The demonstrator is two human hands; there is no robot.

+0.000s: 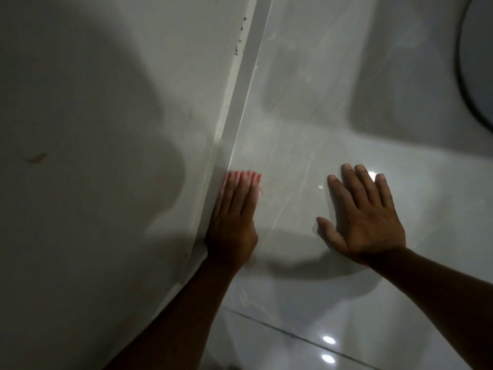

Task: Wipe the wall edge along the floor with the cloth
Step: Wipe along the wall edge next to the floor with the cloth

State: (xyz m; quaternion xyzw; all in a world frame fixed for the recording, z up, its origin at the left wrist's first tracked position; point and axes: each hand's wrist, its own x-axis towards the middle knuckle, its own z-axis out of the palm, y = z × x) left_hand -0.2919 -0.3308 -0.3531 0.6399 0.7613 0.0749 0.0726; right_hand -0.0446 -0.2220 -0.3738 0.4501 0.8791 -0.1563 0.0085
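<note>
A white skirting strip (240, 102) runs along the foot of the white wall (106, 129), from top centre down to the lower left. My left hand (232, 222) lies flat on a red-and-white striped cloth (244, 178), pressing it against the floor right beside the skirting. Only the cloth's far end shows past my fingertips, and it is blurred. My right hand (365, 212) rests flat on the glossy tiled floor (306, 129), fingers spread, holding nothing, well to the right of the wall edge.
Small dark specks (240, 40) mark the wall just above the skirting further along. A brownish smudge (36, 157) sits on the wall at left. A dark round object (477, 62) stands at the right edge. A tile joint (306, 340) crosses the floor near me.
</note>
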